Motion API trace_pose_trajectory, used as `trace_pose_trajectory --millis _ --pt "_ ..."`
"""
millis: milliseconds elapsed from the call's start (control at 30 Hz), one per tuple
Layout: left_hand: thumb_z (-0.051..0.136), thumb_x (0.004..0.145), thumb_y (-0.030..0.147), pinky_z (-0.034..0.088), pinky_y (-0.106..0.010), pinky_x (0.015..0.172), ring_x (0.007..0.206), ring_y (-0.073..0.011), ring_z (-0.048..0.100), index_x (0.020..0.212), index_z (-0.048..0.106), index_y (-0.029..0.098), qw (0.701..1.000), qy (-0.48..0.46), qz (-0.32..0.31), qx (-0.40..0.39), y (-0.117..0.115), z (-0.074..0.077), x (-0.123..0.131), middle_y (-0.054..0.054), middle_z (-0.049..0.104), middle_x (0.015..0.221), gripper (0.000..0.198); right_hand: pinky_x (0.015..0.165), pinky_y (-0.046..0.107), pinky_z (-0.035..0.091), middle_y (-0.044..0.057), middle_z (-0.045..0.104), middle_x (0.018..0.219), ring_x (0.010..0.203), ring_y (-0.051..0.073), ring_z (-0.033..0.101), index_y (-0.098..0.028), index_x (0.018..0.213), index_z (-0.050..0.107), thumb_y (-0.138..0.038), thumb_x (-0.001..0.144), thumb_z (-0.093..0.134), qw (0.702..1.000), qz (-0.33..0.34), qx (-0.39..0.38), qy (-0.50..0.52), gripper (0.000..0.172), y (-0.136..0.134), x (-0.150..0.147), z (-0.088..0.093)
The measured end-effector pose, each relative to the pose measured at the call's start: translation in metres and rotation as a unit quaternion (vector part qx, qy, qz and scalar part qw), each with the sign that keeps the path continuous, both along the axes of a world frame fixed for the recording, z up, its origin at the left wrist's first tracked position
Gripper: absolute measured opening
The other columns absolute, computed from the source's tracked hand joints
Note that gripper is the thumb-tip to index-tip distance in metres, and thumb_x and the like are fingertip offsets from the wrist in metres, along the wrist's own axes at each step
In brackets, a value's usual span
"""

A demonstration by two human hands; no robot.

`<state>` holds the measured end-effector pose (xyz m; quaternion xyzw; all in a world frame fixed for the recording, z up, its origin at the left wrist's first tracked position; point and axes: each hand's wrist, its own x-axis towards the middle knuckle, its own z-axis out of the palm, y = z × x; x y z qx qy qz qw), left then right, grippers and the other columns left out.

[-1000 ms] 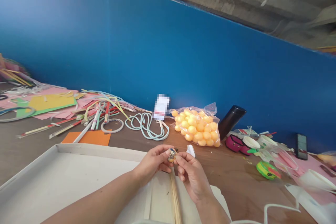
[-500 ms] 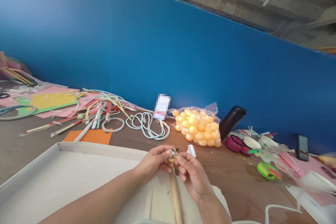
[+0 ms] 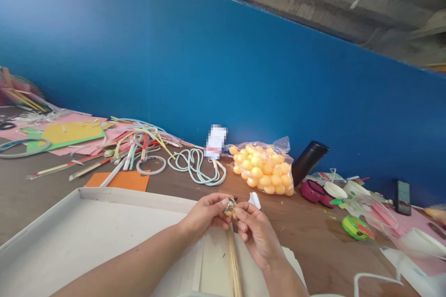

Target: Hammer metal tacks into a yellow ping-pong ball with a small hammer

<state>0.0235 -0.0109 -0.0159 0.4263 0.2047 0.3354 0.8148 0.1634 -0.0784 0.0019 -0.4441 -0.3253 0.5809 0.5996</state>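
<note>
Between my hands is a small shiny gold ball [image 3: 229,206] with dark patches on it; what exactly it is cannot be made out. My left hand [image 3: 207,213] pinches it from the left with thumb and fingers. On its other side my right hand [image 3: 255,227] is closed, thumb and forefinger pressed together at the ball's edge. Just beneath the hands, a bundle of thin wooden sticks [image 3: 234,264] lies lengthwise over the off-white cardboard box [image 3: 121,227]. The lower ends of the sticks run out of view.
Behind the hands lie a bag of orange balls [image 3: 261,167], a coiled pale-blue cord [image 3: 195,167] and a black bottle [image 3: 310,162]. Coloured paper [image 3: 69,132] and strips cover the left. On the right are a green tape measure [image 3: 357,227], cups and a phone [image 3: 403,197]. A blue partition [image 3: 223,65] stands behind.
The view has shifted very slightly. Both hands keep the same hold on the gold ball, which seems turned a little.
</note>
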Motion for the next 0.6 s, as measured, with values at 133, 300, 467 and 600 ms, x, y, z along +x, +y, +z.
trace_pose_trajectory --millis 133,300,467,600 --pt "0.064 0.074 0.038 0.049 -0.024 0.057 0.062 -0.0123 0.060 0.100 0.061 0.014 1.000 -0.003 0.000 0.000 -0.0002 0.0001 0.0001 -0.004 0.062 0.073 0.036 0.037 0.012 0.029 -0.002 0.057 0.062 0.040 0.002 0.036 -0.015 0.074 0.061 -0.023 0.075 0.068 1.000 -0.003 -0.001 -0.001 0.010 0.0004 0.0004 -0.0010" --pt "0.064 0.073 0.038 0.049 -0.024 0.056 0.062 -0.0129 0.060 0.099 0.061 0.014 1.000 -0.006 0.003 0.001 -0.0002 -0.0008 0.0004 -0.006 0.063 0.074 0.036 0.037 0.013 0.030 -0.002 0.057 0.061 0.040 0.002 0.037 -0.015 0.074 0.062 -0.023 0.075 0.068 1.000 -0.007 0.002 -0.006 0.010 0.0003 0.0002 -0.0016" --pt "0.063 0.075 0.037 0.049 -0.024 0.058 0.063 -0.0123 0.060 0.100 0.061 0.013 1.000 -0.002 0.001 0.003 -0.0004 0.0003 0.0001 -0.005 0.062 0.072 0.035 0.038 0.013 0.029 -0.002 0.056 0.061 0.041 0.002 0.036 -0.015 0.074 0.061 -0.023 0.076 0.067 1.000 -0.004 0.006 -0.004 0.010 -0.0001 0.0000 -0.0011" --pt "0.063 0.074 0.037 0.049 -0.024 0.058 0.064 -0.0124 0.060 0.100 0.061 0.013 1.000 -0.002 0.001 0.002 -0.0004 0.0000 -0.0003 -0.005 0.062 0.073 0.035 0.038 0.013 0.029 -0.002 0.056 0.063 0.041 0.002 0.035 -0.015 0.075 0.061 -0.023 0.076 0.067 1.000 -0.001 0.004 0.004 0.010 0.0001 -0.0002 -0.0011"
